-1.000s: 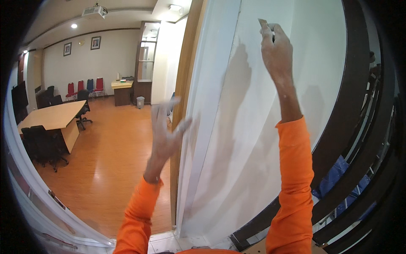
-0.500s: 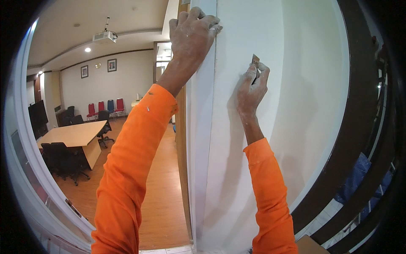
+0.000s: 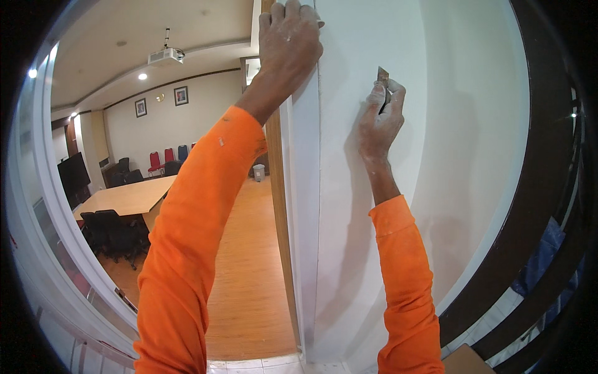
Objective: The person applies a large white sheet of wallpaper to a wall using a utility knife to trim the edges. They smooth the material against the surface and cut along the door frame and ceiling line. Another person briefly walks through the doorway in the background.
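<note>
My left hand [image 3: 289, 47], dusted with white powder, is raised to the top of the view at the pale door frame [image 3: 304, 149], where it meets the white wall [image 3: 367, 37]. Its fingers are curled closed, and what they grip, if anything, is hidden. A small dark tip shows beside them; I cannot tell whether it is a fingertip or an object. Lower and to the right, my right hand [image 3: 381, 121] is closed around a small knife-like tool [image 3: 382, 76]. Its short, slanted blade points up in front of the wall, and the fingers cover its handle.
Left of the frame, a doorway opens onto a room with a wooden table [image 3: 124, 194], black chairs [image 3: 115, 230] and a ceiling projector [image 3: 166, 57]. A white-framed glass panel [image 3: 81, 237] stands at far left. Dark curved bars [image 3: 498, 274] and blue sheeting [image 3: 541, 258] are at right.
The view has shifted, so the room appears farther right. My left hand has moved up, its fingers more curled. My right hand still holds the tool, slightly higher in view.
</note>
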Demonstrator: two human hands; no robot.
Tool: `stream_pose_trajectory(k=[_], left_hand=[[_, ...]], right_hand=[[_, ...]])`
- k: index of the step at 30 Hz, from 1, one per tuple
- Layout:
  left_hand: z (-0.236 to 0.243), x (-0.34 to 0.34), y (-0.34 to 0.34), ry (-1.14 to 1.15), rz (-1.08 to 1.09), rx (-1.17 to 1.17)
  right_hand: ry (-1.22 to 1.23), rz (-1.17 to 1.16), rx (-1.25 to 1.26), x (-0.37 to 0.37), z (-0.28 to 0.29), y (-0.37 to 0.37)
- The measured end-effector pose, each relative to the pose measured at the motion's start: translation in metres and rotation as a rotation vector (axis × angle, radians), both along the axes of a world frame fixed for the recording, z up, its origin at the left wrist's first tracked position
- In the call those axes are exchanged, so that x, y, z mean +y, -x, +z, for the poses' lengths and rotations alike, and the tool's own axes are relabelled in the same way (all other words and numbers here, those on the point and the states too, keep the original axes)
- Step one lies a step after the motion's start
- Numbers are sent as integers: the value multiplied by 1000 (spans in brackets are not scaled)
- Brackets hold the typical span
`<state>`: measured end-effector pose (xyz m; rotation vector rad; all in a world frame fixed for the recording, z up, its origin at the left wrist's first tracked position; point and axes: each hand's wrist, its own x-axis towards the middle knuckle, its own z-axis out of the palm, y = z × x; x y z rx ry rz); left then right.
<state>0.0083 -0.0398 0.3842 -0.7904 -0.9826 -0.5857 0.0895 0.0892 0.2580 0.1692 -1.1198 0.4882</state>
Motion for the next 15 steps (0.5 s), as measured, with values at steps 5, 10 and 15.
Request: stream_pose_trajectory(k=[5, 10, 15], left_hand=[[-30, -19, 14, 286, -453, -154], [-61, -79, -1, 937, -470, -480], [-63, -82, 9, 1039, -512, -501]], right_hand=[[43, -13, -41, -1, -1, 0], [-25, -48, -38, 3, 5, -2], [-80, -245, -88, 12, 15, -7]])
